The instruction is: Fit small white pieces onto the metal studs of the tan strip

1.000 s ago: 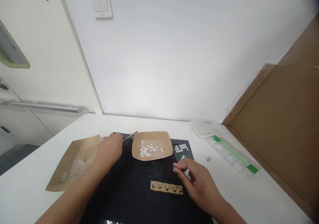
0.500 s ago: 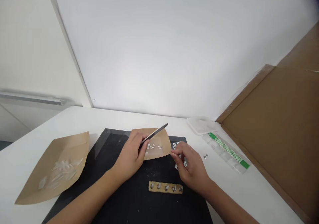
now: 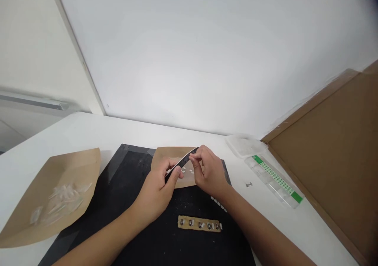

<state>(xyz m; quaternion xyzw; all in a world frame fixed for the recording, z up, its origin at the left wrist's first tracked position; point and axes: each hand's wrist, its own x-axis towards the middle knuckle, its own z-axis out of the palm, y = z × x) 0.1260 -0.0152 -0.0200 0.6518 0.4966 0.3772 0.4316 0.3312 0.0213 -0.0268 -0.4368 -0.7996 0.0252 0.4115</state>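
My left hand (image 3: 161,183) is closed around the lower end of a slim dark nail file (image 3: 185,160) with a pale edge, holding it slanted up to the right. My right hand (image 3: 208,169) is in a pinch, thumb and fingertips against the file's dark face near its upper end. Whatever sits in that pinch is too small to make out. Below and behind both hands lies a brown paper tray (image 3: 168,152) with small white oval pieces in it. Nearer me, a tan strip (image 3: 199,224) carries several round metal pieces with small whitish bits on them.
A black mat (image 3: 141,234) covers the middle of the white table (image 3: 124,128). To the left stands another brown paper tray (image 3: 56,165) with clear plastic pieces. At right lie small metal parts (image 3: 249,185), a clear case with a green label (image 3: 277,179) and a translucent container (image 3: 243,144). Brown cardboard (image 3: 330,151) stands beyond.
My right hand has moved up and left from beside the white oval pieces on the mat to the nail file. The file has turned, showing its dark face. The view has shifted slightly.
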